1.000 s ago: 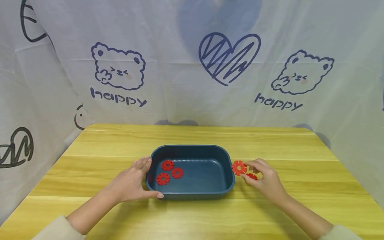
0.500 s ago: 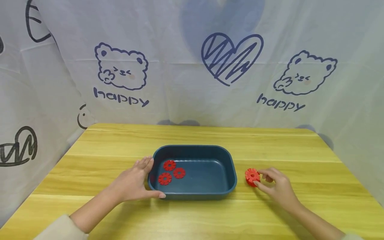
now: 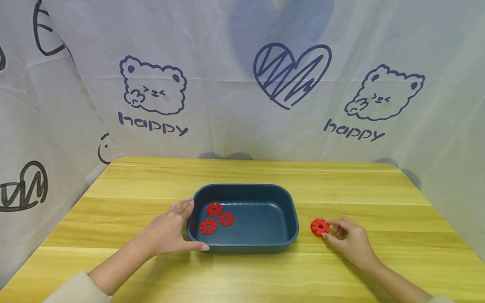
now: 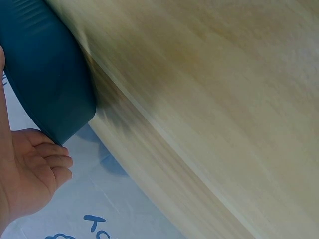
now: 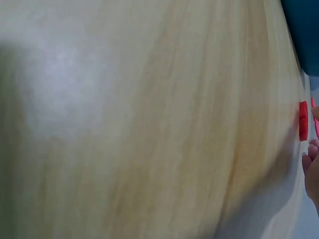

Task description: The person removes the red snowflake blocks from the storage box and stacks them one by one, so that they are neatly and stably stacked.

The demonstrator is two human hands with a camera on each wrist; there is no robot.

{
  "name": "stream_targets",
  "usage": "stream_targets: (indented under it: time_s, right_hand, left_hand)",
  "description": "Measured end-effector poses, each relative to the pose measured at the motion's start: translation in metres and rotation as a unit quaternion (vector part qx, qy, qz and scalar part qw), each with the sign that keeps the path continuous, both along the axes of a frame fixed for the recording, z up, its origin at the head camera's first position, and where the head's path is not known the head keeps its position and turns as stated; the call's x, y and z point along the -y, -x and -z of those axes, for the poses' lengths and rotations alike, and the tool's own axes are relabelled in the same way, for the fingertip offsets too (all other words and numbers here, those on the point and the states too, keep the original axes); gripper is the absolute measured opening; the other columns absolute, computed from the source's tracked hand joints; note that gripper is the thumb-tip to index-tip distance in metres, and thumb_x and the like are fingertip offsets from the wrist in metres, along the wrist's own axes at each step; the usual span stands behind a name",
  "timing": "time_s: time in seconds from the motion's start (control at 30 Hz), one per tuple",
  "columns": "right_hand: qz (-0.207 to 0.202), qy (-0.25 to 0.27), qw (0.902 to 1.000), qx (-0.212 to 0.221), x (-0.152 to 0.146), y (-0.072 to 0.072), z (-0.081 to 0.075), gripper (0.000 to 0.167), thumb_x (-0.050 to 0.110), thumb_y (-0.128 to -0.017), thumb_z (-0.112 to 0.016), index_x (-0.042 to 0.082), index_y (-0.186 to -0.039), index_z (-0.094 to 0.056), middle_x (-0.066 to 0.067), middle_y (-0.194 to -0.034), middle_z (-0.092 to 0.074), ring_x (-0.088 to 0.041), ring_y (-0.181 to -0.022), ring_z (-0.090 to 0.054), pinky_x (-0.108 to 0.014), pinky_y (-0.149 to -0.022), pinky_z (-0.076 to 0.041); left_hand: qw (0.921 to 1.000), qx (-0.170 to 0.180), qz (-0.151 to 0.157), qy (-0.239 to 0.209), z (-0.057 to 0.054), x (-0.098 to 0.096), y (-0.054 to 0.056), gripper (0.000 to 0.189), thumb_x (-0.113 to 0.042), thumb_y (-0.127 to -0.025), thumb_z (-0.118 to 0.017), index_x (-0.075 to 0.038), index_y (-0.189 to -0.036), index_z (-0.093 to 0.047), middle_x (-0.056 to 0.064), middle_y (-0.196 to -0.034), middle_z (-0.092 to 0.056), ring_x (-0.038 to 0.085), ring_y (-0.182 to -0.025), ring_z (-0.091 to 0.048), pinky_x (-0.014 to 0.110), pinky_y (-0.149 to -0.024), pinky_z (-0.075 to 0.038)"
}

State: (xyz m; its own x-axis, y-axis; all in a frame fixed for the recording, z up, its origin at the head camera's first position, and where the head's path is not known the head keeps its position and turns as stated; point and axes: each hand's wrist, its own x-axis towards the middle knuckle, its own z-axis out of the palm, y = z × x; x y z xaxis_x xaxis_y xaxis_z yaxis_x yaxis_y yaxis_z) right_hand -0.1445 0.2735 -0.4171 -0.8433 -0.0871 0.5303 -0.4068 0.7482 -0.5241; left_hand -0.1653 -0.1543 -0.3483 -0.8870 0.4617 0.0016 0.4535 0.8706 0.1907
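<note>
A dark blue plastic box point(image 3: 261, 249) stands on the table. My left hand point(image 3: 170, 229) holds its left end, fingers against the end wall and thumb along the front; in the left wrist view, the hand point(image 4: 35, 172) has bent fingers by the box wall. Three red notched flower-shaped discs point(image 3: 208, 227) lie inside the box, toward its left. To the right of the box, my right hand point(image 3: 352, 242) pinches a red notched disc point(image 3: 318, 226) between thumb and fingers. In the right wrist view, that disc appears just above another red piece point(image 5: 303, 121) on the table.
The wooden table point(image 3: 250, 277) stretches around the box on all sides. Behind it hangs a pale cloth point(image 3: 227, 105) printed with bears, hearts and the word "happy". The box's right wall stands a short way left of the right hand.
My right hand has carried its disc from beside the box's right rim rightward and down, over the red piece on the table. The left hand stays on the box.
</note>
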Motion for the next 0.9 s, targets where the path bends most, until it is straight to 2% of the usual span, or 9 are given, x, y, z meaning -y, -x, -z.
stream_targets:
  time_s: [0.23,0.47,0.7,0.9]
  right_hand:
    - [0.021,0.041,0.9966,0.068,-0.002,0.0,0.004,0.021,-0.003,-0.067,-0.077,-0.005,-0.086,-0.069,-0.001,-0.069,-0.057,0.005,-0.061,-0.044,-0.016,-0.052,-0.046]
    - [-0.004,0.053,0.9944,0.092,-0.008,0.003,0.003,0.023,-0.002,-0.069,-0.077,-0.007,-0.089,-0.068,-0.002,-0.07,-0.058,0.006,-0.06,-0.046,-0.016,-0.052,-0.046]
    - [-0.013,0.054,0.9895,0.133,-0.01,0.005,0.0,0.024,0.0,-0.072,-0.075,-0.008,-0.093,-0.067,-0.002,-0.072,-0.058,0.005,-0.061,-0.046,-0.017,-0.052,-0.046]
    - [-0.015,0.046,0.9878,0.148,-0.012,0.006,-0.001,0.023,0.0,-0.074,-0.074,-0.008,-0.094,-0.067,-0.001,-0.072,-0.056,0.004,-0.062,-0.045,-0.017,-0.053,-0.045]
  left_hand:
    - [1.0,-0.001,-0.001,0.0,0.001,0.0,0.0,0.114,-0.073,-0.066,-0.062,0.01,-0.139,-0.033,0.028,-0.146,-0.03,0.047,-0.132,-0.033,0.055,-0.097,-0.041]
    - [1.0,0.001,-0.001,0.0,0.0,0.0,-0.001,0.114,-0.073,-0.066,-0.062,0.01,-0.139,-0.033,0.028,-0.147,-0.029,0.048,-0.132,-0.032,0.055,-0.098,-0.041]
    - [1.0,0.003,-0.005,0.0,0.0,0.0,-0.001,0.115,-0.074,-0.065,-0.062,0.009,-0.14,-0.032,0.028,-0.146,-0.029,0.05,-0.13,-0.033,0.056,-0.095,-0.042]
    - [1.0,0.004,-0.006,-0.001,0.0,0.0,0.0,0.115,-0.074,-0.065,-0.062,0.009,-0.14,-0.032,0.028,-0.147,-0.029,0.051,-0.129,-0.033,0.056,-0.094,-0.043]
